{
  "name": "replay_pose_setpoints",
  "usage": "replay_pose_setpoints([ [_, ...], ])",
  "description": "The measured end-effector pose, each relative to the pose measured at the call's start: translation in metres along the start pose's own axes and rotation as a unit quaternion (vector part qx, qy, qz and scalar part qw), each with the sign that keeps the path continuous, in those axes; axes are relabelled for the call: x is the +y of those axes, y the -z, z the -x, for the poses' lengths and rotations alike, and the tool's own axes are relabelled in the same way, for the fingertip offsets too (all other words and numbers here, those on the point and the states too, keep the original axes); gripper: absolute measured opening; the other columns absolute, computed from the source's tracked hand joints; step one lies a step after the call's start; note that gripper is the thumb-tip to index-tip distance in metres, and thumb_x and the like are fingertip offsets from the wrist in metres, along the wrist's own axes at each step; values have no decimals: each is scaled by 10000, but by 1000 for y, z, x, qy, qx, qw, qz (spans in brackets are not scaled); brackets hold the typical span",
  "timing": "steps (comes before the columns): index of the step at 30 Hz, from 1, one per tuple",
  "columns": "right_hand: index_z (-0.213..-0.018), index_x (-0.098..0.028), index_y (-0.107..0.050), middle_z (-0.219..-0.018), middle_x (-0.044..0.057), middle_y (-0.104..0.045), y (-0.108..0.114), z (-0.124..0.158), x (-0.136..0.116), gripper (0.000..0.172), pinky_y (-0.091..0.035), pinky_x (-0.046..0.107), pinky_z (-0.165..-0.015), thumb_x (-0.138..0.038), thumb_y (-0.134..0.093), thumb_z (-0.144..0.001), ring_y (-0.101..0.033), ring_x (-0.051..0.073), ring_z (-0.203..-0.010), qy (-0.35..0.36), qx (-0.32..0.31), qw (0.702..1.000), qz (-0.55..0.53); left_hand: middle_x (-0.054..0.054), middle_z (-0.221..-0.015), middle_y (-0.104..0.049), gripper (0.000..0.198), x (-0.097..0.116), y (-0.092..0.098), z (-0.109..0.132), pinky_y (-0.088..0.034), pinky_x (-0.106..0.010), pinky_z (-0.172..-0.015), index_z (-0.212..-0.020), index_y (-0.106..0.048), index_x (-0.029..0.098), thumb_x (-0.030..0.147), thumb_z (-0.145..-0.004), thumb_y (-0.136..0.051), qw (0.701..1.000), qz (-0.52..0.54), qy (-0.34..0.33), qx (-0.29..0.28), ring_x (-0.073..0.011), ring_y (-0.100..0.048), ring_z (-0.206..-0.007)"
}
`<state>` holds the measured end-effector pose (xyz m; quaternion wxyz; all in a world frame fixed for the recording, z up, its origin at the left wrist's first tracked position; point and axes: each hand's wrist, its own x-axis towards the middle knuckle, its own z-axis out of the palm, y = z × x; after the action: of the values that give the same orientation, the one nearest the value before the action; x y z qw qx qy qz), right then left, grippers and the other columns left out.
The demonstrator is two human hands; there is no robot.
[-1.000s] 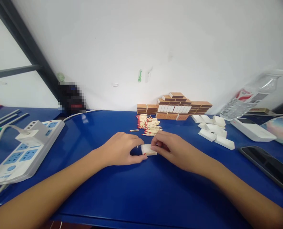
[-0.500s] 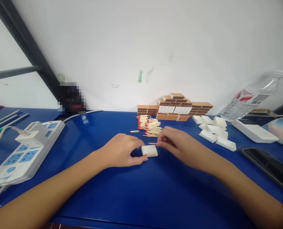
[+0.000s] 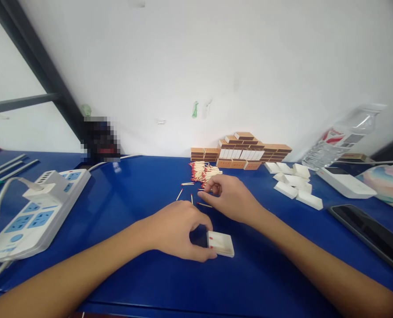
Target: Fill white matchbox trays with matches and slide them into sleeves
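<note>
Left hand (image 3: 183,233), just below the centre of the frame, has thumb and index finger curved round the left end of a small white tray (image 3: 224,242), pinching it at its corners from what I can see on my feed. I make out a few red-headed matches inside that tray, which sits on the blue bench (image 3: 156,282). Right hand (image 3: 231,196) is higher, right of centre, with its fingers bent and its thumb and fingertips close together beside a match; I cannot tell from here whether they grip it. Four loose matches (image 3: 187,184) lie left of and below those fingertips, and the match pile (image 3: 198,170) is just above. Behind it I see stacked matchboxes (image 3: 239,164) against the wall, and at centre right a cluster of white trays (image 3: 285,190).
</note>
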<state>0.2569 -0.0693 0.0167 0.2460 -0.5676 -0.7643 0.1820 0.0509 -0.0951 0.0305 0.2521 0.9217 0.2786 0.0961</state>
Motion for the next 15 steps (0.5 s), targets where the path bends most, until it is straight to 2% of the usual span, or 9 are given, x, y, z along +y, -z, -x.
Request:
replay_pose_setpoints([
  [2,-808,-213,-662,-815,21,-686,-1,0,-2,183,-399,292,-608,-371,-743,-850,-586,170,-712,12,-31,999,34,66,-546,-498,263,-3,0,0,-263,-264,-448,-869,-768,232,471,-763,-797,1000,-5,4,-1,-86,-394,-466],
  [6,-832,-215,-643,-810,18,-666,5,6,10,177,-400,285,-625,-335,-632,-961,-574,166,-716,42,-113,992,31,53,-552,-515,252,-11,7,0,-277,-262,-478,-865,-768,235,461,-756,-788,999,-48,5,18,-101,-450,-499],
  [11,-858,-206,-590,-906,43,-642,15,9,26,181,-406,301,-684,-298,-559,-1011,-559,174,-771,94,-88,990,64,25,-631,-604,264,-22,15,-1,-342,-266,-555,-917,-779,224,461,-808,-741,994,-94,7,49,-120,-533,-569],
  [15,-882,-216,-590,-887,29,-635,19,16,17,203,-413,291,-672,-338,-528,-1031,-551,165,-760,104,-74,992,8,34,-616,-591,274,-27,21,-2,-330,-262,-544,-935,-784,214,462,-838,-720,993,-103,20,60,-108,-517,-545],
])
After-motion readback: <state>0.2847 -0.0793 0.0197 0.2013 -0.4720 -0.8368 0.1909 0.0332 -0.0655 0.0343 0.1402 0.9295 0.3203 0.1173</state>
